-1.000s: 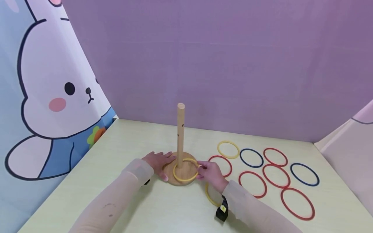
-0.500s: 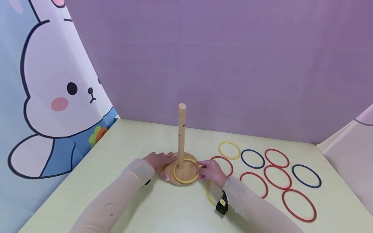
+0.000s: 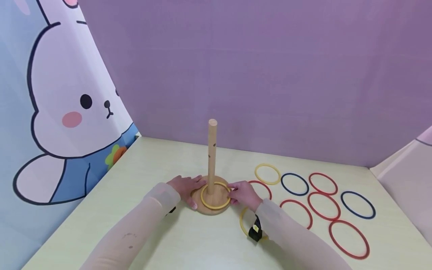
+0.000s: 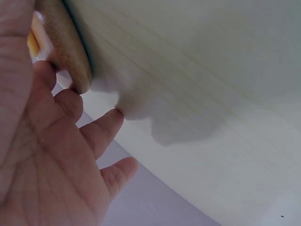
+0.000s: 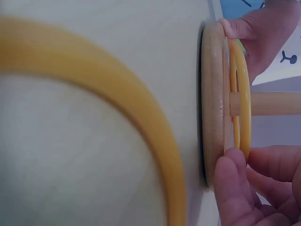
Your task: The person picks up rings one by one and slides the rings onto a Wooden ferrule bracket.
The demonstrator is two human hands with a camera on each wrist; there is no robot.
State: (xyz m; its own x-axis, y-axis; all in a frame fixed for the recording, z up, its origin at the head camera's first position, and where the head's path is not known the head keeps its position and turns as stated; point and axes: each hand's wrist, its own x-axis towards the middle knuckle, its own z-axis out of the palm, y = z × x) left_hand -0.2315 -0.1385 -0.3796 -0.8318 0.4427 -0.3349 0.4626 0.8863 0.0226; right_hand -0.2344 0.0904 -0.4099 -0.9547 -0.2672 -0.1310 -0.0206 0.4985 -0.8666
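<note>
A wooden stand has an upright peg (image 3: 212,157) on a round base (image 3: 212,212). My left hand (image 3: 185,188) rests spread on the base's left side, thumb at its front edge. In the left wrist view, the fingertips of this left hand (image 4: 56,141) lie by the base's rim (image 4: 70,52). A yellow ring (image 3: 216,208) encircles the peg low down, and my right hand (image 3: 245,194) pinches its right side between thumb and fingers. In the right wrist view, that ring (image 5: 244,94) stands a little off the base, with the right hand (image 5: 268,183) at its edge.
Right of the stand, several red rings (image 3: 368,247), two blue rings (image 3: 372,210) and a yellow ring (image 3: 256,173) lie flat on the table (image 3: 189,243). Another yellow ring (image 3: 241,221) lies partly under my right wrist. A purple cloth (image 3: 253,75) hangs behind the table.
The yellow ring around the peg sits slightly higher above the base's front edge, my right hand rising with it. The left hand keeps its place. The whole view has shifted slightly.
</note>
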